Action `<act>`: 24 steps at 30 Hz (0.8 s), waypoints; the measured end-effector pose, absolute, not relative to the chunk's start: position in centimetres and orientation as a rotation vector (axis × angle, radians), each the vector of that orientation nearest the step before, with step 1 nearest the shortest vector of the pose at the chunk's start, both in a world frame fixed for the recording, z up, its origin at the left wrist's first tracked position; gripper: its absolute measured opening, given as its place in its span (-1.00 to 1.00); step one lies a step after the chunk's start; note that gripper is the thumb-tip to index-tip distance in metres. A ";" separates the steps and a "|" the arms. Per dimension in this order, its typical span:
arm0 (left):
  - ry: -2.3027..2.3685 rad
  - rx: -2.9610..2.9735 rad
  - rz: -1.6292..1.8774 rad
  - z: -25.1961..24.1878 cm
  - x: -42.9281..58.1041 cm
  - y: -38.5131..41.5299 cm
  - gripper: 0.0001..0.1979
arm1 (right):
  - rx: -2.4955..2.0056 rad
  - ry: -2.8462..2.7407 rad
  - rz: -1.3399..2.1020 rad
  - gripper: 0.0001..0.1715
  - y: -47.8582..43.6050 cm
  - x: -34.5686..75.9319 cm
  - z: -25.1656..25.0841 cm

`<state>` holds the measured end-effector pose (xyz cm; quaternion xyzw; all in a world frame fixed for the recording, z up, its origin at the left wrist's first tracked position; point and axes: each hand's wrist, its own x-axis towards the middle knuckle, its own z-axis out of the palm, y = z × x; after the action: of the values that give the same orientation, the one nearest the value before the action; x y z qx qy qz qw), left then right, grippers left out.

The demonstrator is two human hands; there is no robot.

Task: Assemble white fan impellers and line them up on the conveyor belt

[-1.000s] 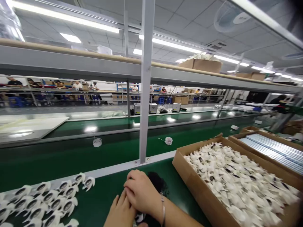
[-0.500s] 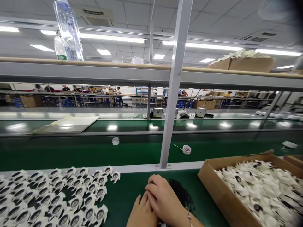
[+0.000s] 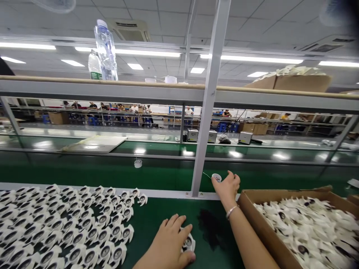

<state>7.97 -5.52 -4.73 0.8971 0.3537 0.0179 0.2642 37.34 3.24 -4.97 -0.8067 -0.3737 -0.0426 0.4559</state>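
My left hand point(image 3: 171, 242) rests low on the green work surface, fingers stretched and apart. Beside it, partly covered by the index finger and thumb, lies a white fan impeller point(image 3: 189, 243) with a round hub. My right hand point(image 3: 228, 188), with a bracelet at the wrist, reaches over the rail to the green belt behind. One of its digits is at the near edge of a small white round motor housing point(image 3: 216, 177) with a thin wire; the other fingers point up and apart. Several rows of white impellers point(image 3: 91, 233) lie hub-up on the left.
A cardboard box point(image 3: 269, 239) heaped with white impellers stands at right, close to my right forearm. A grey metal post point(image 3: 206, 112) rises from the rail point(image 3: 168, 193). Another white housing point(image 3: 138, 163) sits on the belt point(image 3: 165, 175). Bottles point(image 3: 106, 52) stand on the overhead shelf.
My hands were together, the right over the left; now they are apart. The right has moved forward to the housing, and the left has spread out, uncovering an impeller. The view has shifted.
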 end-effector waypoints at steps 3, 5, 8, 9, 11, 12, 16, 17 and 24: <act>0.905 2.435 0.081 -5.9 7.8 -4.8 -0.28 | -2.168 -0.887 0.109 0.39 6.4 39.1 -5.1; 0.883 2.448 0.104 -6.4 7.7 -4.6 -0.27 | -2.230 -0.976 0.247 0.22 7.9 39.7 -5.4; 0.874 2.446 0.209 -6.1 7.4 -4.8 -0.30 | -2.260 -1.146 0.357 -0.34 9.2 39.8 -5.8; 0.875 2.447 0.250 -5.8 7.2 -5.0 -0.30 | -2.266 -1.185 0.366 -0.46 9.4 39.6 -5.8; 0.878 2.446 0.299 -5.3 7.1 -5.2 -0.29 | -2.275 -1.214 0.343 -0.50 9.2 39.1 -5.5; 0.879 2.440 0.302 -5.1 7.1 -5.2 -0.28 | -2.276 -1.207 0.310 -0.45 8.8 38.9 -5.0; 0.985 2.344 0.293 -5.4 7.9 -5.0 -0.24 | -2.213 -1.099 0.095 -0.05 4.9 37.2 -2.1; 1.022 2.321 0.299 -5.7 8.1 -5.0 -0.23 | -2.165 -1.073 0.021 0.03 3.5 36.6 -1.4; 1.252 2.332 0.394 -6.7 7.9 -5.8 -0.18 | -1.526 -1.445 0.301 -0.45 -4.4 30.6 -2.0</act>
<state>7.92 -5.80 -6.67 0.8480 0.4553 0.1431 0.2306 30.58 -4.43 -1.96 -0.6276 -0.5943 0.1237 0.4874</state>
